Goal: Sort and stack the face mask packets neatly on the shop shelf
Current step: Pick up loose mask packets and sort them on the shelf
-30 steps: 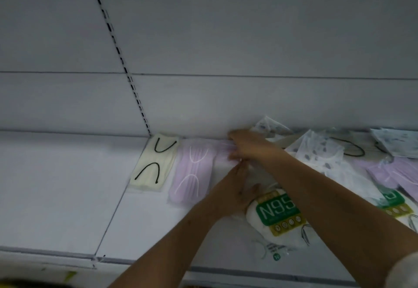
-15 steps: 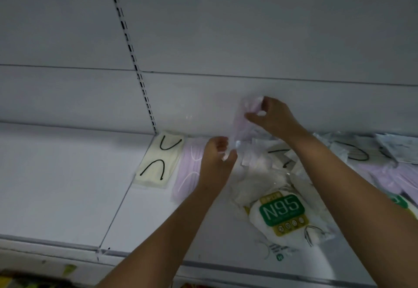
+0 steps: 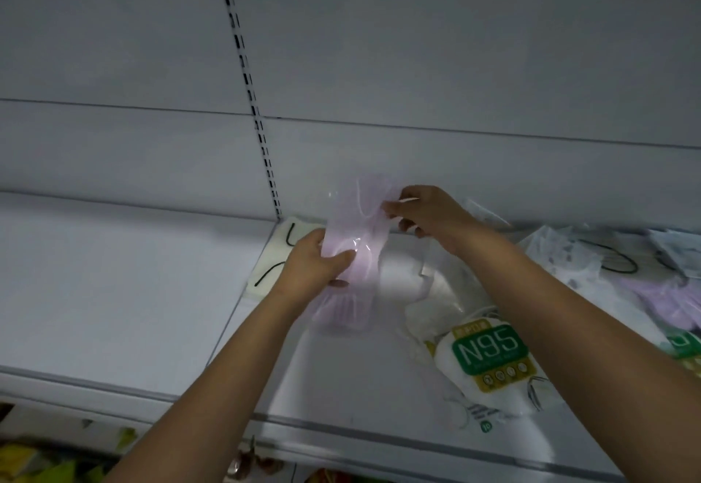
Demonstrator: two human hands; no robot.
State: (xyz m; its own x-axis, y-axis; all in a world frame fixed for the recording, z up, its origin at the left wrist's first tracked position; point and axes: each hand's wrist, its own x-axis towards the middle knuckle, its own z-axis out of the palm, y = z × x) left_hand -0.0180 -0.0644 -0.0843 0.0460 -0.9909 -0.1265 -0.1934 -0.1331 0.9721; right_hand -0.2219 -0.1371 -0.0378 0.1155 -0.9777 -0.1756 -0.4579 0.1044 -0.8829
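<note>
1. You've got the purple mask packet (image 3: 358, 232) lifted off the shelf (image 3: 125, 292), up in front of the back wall, right above another purple packet (image 3: 343, 308) that lies flat below it.
2. Left hand (image 3: 313, 268) grips the lower end with its fingers curled round the edge. Right hand (image 3: 428, 213) pinches the upper right edge between thumb and fingers.
3. It'll probably handle like nothing: light, floppy, and that clear wrap looks slick. I'd keep holding both ends so it doesn't sag or slide out.
4. Its long axis runs from lower left near you to upper right toward the wall, tilted up off the shelf.
5. The flat one below and the cream packet (image 3: 278, 254) beside it both lie with their long axis running front to back, so I'd line yours up with those.
6. Loose N95 pack (image 3: 489, 353) sits just right of the spot, so watch your wrist.
</note>
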